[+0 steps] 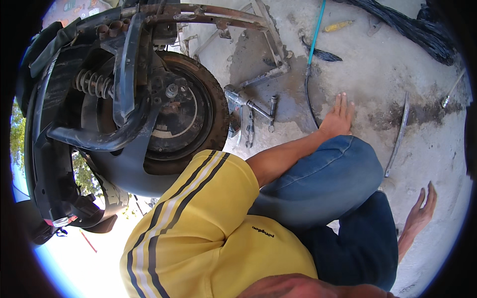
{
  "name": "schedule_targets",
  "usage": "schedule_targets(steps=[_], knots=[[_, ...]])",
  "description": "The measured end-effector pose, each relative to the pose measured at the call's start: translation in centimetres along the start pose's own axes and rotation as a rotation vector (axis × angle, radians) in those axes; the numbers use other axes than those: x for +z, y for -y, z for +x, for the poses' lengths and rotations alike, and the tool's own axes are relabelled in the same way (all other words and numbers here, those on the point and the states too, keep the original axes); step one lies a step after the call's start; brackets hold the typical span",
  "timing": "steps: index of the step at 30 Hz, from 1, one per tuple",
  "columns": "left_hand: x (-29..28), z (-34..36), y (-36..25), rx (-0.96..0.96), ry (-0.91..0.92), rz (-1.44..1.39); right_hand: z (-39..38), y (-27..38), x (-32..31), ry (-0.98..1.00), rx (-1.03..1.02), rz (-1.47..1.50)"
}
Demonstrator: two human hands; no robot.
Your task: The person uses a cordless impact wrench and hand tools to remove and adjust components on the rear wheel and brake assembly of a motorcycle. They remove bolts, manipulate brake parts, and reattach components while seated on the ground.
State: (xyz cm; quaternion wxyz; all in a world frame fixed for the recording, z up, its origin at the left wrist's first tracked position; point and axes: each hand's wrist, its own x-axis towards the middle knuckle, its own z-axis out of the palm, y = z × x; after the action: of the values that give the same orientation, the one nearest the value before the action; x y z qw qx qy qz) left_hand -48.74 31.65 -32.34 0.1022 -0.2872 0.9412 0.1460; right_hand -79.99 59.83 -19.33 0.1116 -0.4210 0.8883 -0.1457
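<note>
My left hand (339,115) is stretched out past my bent knee, fingers extended over the concrete floor and holding nothing. Whether it touches the floor, I cannot tell. Lower on the right, my right hand (421,214) has its fingers apart and nothing in them. A thin curved metal bar (399,134) lies on the floor between the two hands. To the left stands a scooter or motorcycle with its wheel (181,114), coil spring (93,84) and black tubular guard (99,139) showing. Beside the tyre lie a socket wrench (259,110) and pliers (250,128).
A rusty metal frame (271,35) reaches out from the vehicle over the floor. A teal hose (316,32) with a black end runs down near my left hand. Farther off lie a yellow-handled tool (338,26) and black plastic sheeting (397,25). A thin rod (452,89) is at far right.
</note>
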Motion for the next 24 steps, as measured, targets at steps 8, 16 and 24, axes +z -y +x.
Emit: schedule_targets(steps=[8, 16, 24], knots=[[-5.2, -0.7, 4.9, -0.253, -0.112, -0.308, 25.6, 3.1, 11.4, 0.145, -0.411, -0.017], [-24.2, -9.7, 2.6, -0.813, -0.970, -0.742, 25.5, 2.2, 17.9, -0.205, -0.533, -0.134], [-33.0, -11.2, 2.1, -1.041, -1.035, -0.569, 25.0, 2.7, 16.6, -0.066, -0.485, -0.233]])
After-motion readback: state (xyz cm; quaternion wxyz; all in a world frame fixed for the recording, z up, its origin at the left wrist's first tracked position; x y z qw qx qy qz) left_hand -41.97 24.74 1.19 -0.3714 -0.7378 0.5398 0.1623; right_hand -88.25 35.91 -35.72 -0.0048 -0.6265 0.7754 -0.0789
